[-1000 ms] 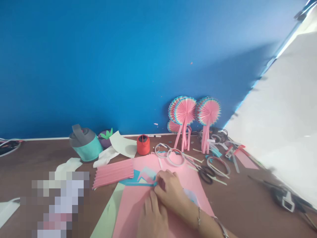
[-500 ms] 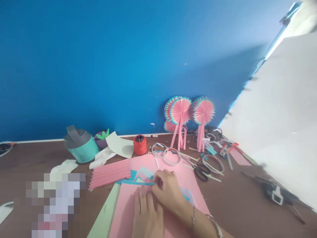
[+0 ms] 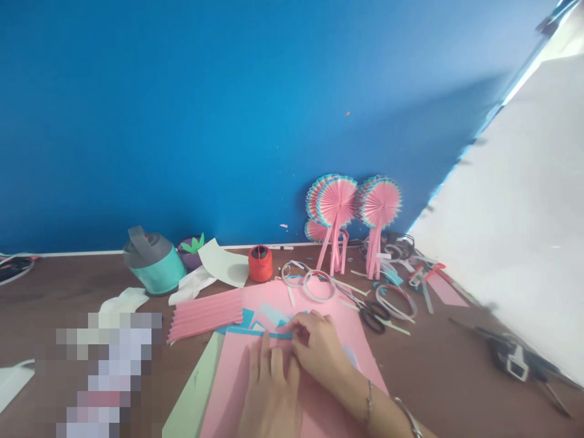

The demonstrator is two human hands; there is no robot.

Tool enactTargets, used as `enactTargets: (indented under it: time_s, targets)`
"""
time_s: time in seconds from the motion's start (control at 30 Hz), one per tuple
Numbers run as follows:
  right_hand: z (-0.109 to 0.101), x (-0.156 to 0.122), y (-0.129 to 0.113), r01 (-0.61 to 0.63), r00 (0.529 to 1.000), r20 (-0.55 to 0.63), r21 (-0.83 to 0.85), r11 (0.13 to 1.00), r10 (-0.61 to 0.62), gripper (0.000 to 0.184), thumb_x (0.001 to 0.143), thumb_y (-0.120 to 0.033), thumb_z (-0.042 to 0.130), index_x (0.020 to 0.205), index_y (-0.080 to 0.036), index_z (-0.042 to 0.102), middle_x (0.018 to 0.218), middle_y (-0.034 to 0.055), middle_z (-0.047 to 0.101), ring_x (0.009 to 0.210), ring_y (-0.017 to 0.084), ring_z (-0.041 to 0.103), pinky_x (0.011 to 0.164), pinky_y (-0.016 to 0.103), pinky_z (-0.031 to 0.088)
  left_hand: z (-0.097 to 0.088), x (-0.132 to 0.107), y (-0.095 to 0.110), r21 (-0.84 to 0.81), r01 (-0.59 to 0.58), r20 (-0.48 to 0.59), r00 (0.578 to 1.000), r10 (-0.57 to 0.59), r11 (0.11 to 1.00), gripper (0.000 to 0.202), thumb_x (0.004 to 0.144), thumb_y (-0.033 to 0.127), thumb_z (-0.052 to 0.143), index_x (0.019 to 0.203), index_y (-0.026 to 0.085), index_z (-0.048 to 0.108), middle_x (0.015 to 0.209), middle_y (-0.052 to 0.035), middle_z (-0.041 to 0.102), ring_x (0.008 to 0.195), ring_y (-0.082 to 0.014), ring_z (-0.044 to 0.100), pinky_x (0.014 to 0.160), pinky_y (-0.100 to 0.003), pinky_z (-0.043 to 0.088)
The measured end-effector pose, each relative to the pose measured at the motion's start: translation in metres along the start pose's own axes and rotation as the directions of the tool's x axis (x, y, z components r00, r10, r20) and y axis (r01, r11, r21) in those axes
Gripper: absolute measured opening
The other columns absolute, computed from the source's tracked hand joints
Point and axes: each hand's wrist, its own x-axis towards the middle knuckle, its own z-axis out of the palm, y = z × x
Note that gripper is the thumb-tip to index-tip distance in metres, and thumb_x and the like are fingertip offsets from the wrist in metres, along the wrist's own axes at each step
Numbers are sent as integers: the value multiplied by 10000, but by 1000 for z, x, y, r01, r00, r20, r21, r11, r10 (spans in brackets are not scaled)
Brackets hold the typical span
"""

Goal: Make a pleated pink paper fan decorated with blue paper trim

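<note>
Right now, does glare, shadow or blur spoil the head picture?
In the head view, glare brightens the top right, above the white panel; a shadow crosses the blue wall at right; coarse pixel blocks hide the lower left; left hand and right hand look slightly soft.

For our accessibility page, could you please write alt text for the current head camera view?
The left hand rests on pink paper while the right hand touches the blue strip along its far edge. A pleated pink sheet lies nearby; pink fans stand before a blue wall.

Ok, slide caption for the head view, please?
Left hand and right hand on a blue-edged pink sheet, with pink paper fans standing beyond.
</note>
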Motion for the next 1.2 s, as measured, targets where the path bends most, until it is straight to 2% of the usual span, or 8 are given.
enactTargets:
  time_s: [0.1, 0.23, 0.37, 0.5, 0.7, 0.93, 1.2]
  targets:
    - [-1, 0, 0, 11, 1000, 15, 7, 1000, -11, 374, 680, -2, 490, 812, -264, 723, 799, -13, 719, 820, 171, 566, 771, 282, 277, -4, 2, -4, -24, -12, 61, 998, 13, 1000, 411, 770, 215, 528, 1167, 154, 615, 1168, -162, 600, 1274, -391, 385, 1028, -588, 299]
    - [-3, 0, -3, -25, 999, 37, -49, 998, 27, 330, 713, -27, 508, 804, -253, 730, 809, 6, 725, 830, 183, 577, 764, 287, 284, -7, 2, -7, -61, -29, 107, 994, 35, 998, 424, 775, 231, 522, 1183, 158, 611, 1189, -165, 593, 1235, -397, 437, 1008, -586, 331]
    - [-4, -1, -5, -54, 998, 29, -83, 995, 56, 304, 691, -17, 525, 768, -242, 715, 792, 1, 721, 816, 183, 577, 746, 284, 278, -10, 1, -3, -23, 32, 103, 994, -29, 999, 440, 745, 155, 506, 1171, 150, 617, 1208, -172, 574, 1241, -402, 428, 1013, -598, 311]
    - [-2, -2, -3, -59, 998, 9, -85, 995, 60, 274, 690, -26, 525, 738, -230, 702, 794, 2, 716, 798, 183, 570, 735, 284, 272, -9, -1, -1, -20, 21, 92, 996, -19, 1000, 476, 737, 133, 496, 1204, 149, 584, 1264, -186, 535, 1239, -392, 431, 1000, -577, 335]
    - [2, 0, -2, -89, 996, 18, -118, 989, 92, 233, 673, -26, 505, 704, -199, 658, 742, 18, 691, 783, 188, 567, 723, 286, 263, 1, -4, -1, 9, 8, 23, 1000, -9, 1000, 464, 742, 144, 511, 1203, 129, 566, 1415, -221, 396, 1280, -404, 382, 1011, -581, 319]
    - [7, 0, 6, -81, 997, -24, -90, 993, 79, 335, 610, 5, 470, 868, -183, 573, 687, -7, 641, 729, 170, 547, 687, 266, 243, 7, -4, 2, 29, 32, 4, 999, -32, 999, 390, 750, 219, 569, 1123, 124, 631, 1328, -223, 509, 1270, -401, 406, 1024, -584, 304]
    - [7, 1, 4, -101, 995, -9, -59, 993, 100, 348, 575, 10, 455, 849, -190, 531, 641, -28, 611, 684, 164, 532, 665, 260, 229, 14, -5, 2, 49, 37, -51, 998, -34, 998, 383, 746, 256, 579, 1100, 132, 656, 1320, -203, 526, 1252, -393, 429, 1023, -590, 301]
